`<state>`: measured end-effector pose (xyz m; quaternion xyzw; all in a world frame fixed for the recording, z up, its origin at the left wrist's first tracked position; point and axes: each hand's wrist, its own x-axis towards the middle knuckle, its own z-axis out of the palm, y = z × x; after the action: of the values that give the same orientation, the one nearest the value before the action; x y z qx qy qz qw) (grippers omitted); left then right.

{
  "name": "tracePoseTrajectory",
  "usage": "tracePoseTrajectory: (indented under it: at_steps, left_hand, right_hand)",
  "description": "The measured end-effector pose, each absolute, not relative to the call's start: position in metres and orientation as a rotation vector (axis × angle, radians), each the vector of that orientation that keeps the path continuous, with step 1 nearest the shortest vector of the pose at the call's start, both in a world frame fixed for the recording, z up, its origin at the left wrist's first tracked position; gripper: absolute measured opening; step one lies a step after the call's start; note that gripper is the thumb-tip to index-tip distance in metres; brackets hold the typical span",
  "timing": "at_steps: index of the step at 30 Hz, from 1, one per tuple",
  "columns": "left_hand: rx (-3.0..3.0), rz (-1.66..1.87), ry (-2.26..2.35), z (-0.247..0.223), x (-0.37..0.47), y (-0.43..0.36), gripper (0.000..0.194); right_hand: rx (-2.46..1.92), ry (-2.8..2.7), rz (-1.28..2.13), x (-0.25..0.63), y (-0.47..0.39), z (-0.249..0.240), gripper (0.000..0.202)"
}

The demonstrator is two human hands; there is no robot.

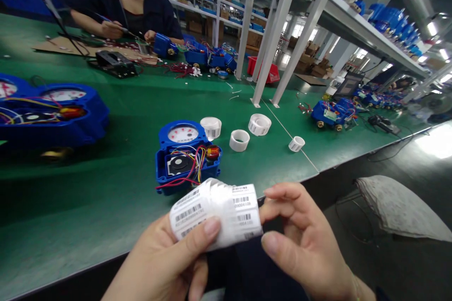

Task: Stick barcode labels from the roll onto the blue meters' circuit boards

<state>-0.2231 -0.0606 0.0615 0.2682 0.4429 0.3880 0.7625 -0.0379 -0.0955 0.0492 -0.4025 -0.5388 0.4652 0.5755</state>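
Note:
My left hand point(176, 254) is closed around a roll of white barcode labels point(217, 211), its thumb pressed on the printed face. The roll is pulled out of shape, with its layers fanned sideways. At its right end is my right hand point(303, 235), fingers curled and thumb apart from them; the fingertips meet or nearly meet the roll's edge. Just beyond the roll stands a blue water meter point(189, 157) with a round dial and an uncovered compartment of coloured wires. Smaller label rolls point(239, 140) stand on the green bench behind it.
More blue meters stand at left point(52, 113) and right point(334, 113). White shelf posts point(266, 37) rise from the green bench point(141, 103). Across it, a person point(123, 14) works with a thin tool among loose wires. A red bin point(268, 70) sits behind the posts.

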Motion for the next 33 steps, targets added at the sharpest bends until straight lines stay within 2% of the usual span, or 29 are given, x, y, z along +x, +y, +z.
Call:
tracePoseTrajectory:
  at_steps: [2, 5, 9, 14, 16, 20, 23, 26, 30, 33]
  left_hand:
    - [0.594, 0.801, 0.918, 0.058, -0.226, -0.059, 0.034]
    - [0.619, 0.759, 0.868, 0.052, -0.227, -0.058, 0.043]
    - [0.644, 0.744, 0.859, 0.049, -0.221, -0.059, 0.052]
    - [0.635, 0.725, 0.864, 0.053, -0.219, -0.061, 0.044]
    - [0.620, 0.741, 0.866, 0.054, -0.221, -0.060, 0.040]
    - [0.582, 0.767, 0.870, 0.055, -0.223, -0.058, 0.035]
    - [0.583, 0.766, 0.849, 0.054, -0.221, -0.058, 0.045]
    - [0.585, 0.746, 0.840, 0.054, -0.217, -0.060, 0.054]
    - [0.572, 0.774, 0.896, 0.064, -0.215, -0.062, 0.042]
    - [0.565, 0.784, 0.922, 0.072, -0.215, -0.061, 0.027]
  right_hand:
    - [-0.967, -1.389, 0.909, -0.038, -0.098, 0.047, 0.055]
    - [-0.995, -1.329, 0.839, -0.041, -0.098, 0.046, 0.051]
    - [-1.030, -1.099, 1.012, -0.048, -0.093, 0.049, 0.036]
    - [-0.874, -1.053, 1.252, -0.042, -0.094, 0.047, 0.030]
    - [-0.859, -1.219, 1.195, -0.035, -0.097, 0.044, 0.037]
    - [-0.913, -1.514, 0.842, -0.030, -0.102, 0.037, 0.055]
    - [-0.965, -1.370, 0.759, -0.038, -0.100, 0.037, 0.053]
    - [-1.008, -1.185, 0.849, -0.048, -0.096, 0.042, 0.046]
    - [-0.957, -1.071, 1.038, -0.050, -0.097, 0.045, 0.029]
    - [-0.949, -1.142, 1.023, -0.045, -0.102, 0.044, 0.031]
